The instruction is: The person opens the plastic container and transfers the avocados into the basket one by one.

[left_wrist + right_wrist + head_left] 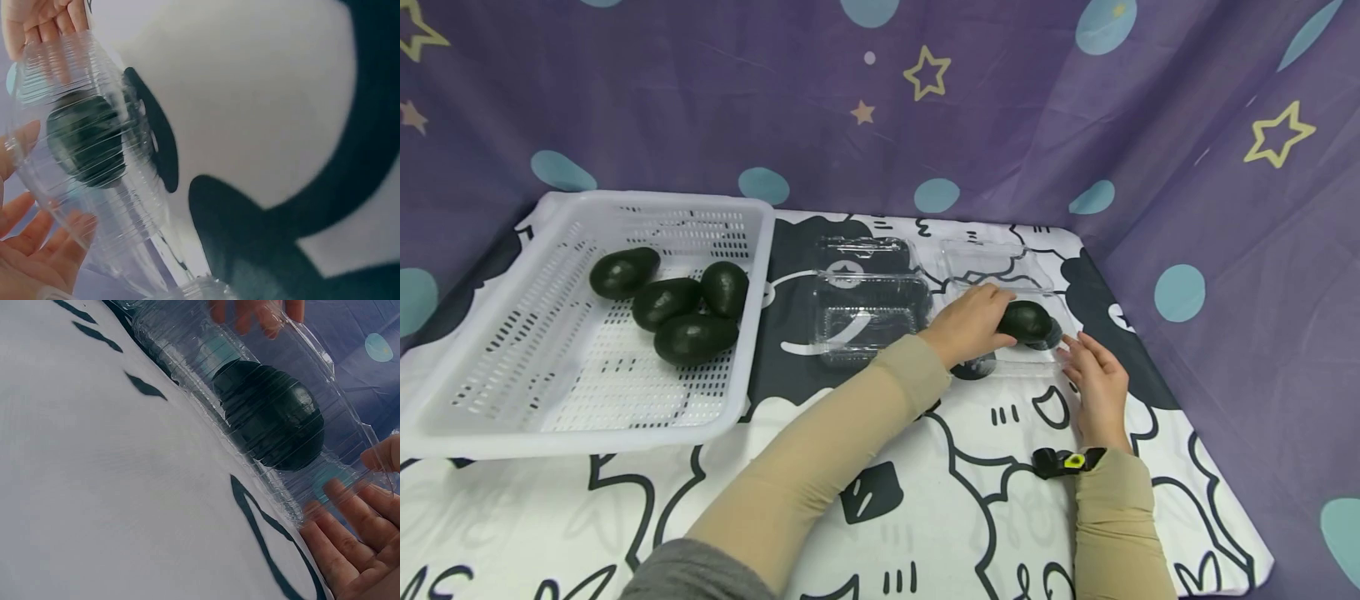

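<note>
A dark green avocado (1027, 321) (87, 140) (272, 415) lies in the base of an open clear plastic clamshell box (988, 262) (125, 206) (187, 347) at the right of the table. My left hand (970, 323) is at the avocado's left end. Its fingers (37, 250) (256, 312) are loosely spread, and the wrist views show a small gap to the fruit. My right hand (1093, 371) lies at the box's near right corner with straight fingers (350, 550) against the rim.
A second clear clamshell box (868, 308) stands open just left of the first. A white perforated basket (475, 308) at the left holds several avocados (685, 310). The table has a black-and-white cartoon cloth; a purple star-print backdrop surrounds it.
</note>
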A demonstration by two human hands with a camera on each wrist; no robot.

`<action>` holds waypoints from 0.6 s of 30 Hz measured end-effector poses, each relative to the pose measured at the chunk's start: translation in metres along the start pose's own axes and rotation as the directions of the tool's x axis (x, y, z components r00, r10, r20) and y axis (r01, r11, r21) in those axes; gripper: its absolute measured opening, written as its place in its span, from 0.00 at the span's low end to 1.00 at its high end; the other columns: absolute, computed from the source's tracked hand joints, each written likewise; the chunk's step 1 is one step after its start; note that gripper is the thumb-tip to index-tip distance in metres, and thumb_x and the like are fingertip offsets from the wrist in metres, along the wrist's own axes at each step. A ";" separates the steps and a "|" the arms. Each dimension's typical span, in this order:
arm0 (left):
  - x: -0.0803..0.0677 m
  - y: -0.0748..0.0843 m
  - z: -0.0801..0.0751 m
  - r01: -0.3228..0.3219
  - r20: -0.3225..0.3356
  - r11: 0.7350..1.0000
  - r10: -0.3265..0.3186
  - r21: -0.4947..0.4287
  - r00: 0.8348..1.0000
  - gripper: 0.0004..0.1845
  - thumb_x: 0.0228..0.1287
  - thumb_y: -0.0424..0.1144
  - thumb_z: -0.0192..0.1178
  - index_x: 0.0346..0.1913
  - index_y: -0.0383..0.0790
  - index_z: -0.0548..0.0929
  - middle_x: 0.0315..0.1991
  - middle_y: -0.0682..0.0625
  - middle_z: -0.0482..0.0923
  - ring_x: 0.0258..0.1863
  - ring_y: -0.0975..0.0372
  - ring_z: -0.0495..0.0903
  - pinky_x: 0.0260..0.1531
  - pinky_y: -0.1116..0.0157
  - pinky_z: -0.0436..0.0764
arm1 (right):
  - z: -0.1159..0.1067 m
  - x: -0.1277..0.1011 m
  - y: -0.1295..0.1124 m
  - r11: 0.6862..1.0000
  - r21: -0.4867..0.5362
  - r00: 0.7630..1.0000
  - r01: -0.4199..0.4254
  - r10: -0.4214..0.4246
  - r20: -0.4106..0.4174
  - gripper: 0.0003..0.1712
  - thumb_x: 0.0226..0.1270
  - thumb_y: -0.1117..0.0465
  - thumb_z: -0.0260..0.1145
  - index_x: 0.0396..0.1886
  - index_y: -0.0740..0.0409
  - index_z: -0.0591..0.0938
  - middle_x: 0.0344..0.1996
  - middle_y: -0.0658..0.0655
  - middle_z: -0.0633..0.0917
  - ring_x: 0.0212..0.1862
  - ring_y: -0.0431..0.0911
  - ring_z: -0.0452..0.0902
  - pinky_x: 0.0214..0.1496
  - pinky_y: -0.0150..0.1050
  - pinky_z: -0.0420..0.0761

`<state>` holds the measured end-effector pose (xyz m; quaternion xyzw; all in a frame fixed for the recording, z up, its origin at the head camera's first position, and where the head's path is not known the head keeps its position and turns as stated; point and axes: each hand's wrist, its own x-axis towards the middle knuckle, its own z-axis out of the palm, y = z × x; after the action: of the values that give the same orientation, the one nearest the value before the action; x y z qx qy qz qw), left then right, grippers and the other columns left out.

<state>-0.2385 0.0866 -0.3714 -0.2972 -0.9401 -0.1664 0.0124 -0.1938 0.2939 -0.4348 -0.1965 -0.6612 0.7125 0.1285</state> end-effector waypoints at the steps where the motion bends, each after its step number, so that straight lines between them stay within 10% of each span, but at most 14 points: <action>1: 0.000 0.000 0.001 0.000 -0.002 1.000 0.000 -0.006 1.000 0.37 0.66 0.54 0.63 0.73 0.42 0.66 0.68 0.47 0.69 0.69 0.57 0.68 0.70 0.65 0.68 | 0.000 0.000 0.000 1.000 -0.004 1.000 -0.002 0.002 -0.002 0.28 0.71 0.56 0.64 0.67 0.62 0.74 0.43 0.43 0.86 0.44 0.35 0.85 0.40 0.24 0.81; 18: 0.007 0.008 0.019 0.006 -0.004 1.000 -0.006 0.023 1.000 0.36 0.66 0.51 0.64 0.72 0.42 0.67 0.68 0.45 0.67 0.65 0.55 0.70 0.63 0.62 0.76 | -0.001 0.001 0.000 0.999 -0.032 1.000 -0.004 0.004 0.004 0.27 0.72 0.56 0.62 0.67 0.60 0.74 0.46 0.44 0.86 0.45 0.35 0.84 0.42 0.24 0.81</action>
<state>-0.2387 0.1026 -0.3856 -0.2938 -0.9428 -0.1565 0.0172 -0.1944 0.2950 -0.4353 -0.1982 -0.6723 0.7026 0.1227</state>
